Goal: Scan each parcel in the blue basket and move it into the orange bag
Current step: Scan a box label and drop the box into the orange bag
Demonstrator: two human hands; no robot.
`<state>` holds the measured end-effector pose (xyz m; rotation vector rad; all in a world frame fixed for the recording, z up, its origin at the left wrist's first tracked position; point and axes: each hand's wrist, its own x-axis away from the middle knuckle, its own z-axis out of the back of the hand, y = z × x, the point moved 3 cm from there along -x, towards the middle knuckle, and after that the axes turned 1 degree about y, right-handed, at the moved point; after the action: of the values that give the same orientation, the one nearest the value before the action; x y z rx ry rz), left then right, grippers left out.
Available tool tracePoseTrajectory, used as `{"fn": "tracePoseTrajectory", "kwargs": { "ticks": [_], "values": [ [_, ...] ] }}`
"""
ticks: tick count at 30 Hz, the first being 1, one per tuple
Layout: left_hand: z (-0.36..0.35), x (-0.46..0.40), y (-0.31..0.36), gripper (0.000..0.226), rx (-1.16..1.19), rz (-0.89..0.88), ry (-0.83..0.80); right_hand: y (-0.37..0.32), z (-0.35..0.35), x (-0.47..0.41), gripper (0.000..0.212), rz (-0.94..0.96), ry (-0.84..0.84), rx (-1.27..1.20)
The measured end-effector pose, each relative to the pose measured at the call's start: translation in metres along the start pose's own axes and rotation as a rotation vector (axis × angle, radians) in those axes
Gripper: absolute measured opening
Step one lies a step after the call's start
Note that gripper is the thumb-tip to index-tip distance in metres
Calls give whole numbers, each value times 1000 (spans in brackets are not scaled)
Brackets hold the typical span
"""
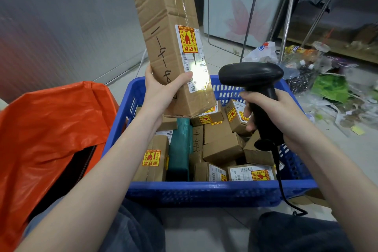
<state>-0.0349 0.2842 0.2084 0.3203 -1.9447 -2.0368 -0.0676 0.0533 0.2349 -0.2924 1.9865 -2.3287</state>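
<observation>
While held upright, the tall creased parcel bears a red-yellow sticker.

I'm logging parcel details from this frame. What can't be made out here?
Head view only:
- Long box: top cut off by the frame edge.
- Its shipping label: washed out by scanner glare.
- Orange bag contents: hidden inside.
- Blue basket: lower parcels buried.

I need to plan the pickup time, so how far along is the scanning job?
Done: cannot tell; no parcel shows in the orange bag. In hand: the left hand holds a long box up while the right hand aims the scanner, its light on the box's label. Left: many parcels still fill the blue basket.
</observation>
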Motion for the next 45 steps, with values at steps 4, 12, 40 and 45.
{"fn": "tracePoseTrajectory", "kwargs": {
  "ticks": [4,12,40,45],
  "values": [
    [-1,0,0,92,5,3,9,-1,0,0,21,43,-3,-20],
    [-2,1,-2,91,-9,10,2,-1,-2,0,25,25,-3,-23],
    [189,-2,15,121,-440,-57,313,-22,-187,-32,15,42,-126,-62],
    [262,-7,-28,115,-497,95,363,-8,-255,-51,5,-22,-213,-59]
  ]
}}
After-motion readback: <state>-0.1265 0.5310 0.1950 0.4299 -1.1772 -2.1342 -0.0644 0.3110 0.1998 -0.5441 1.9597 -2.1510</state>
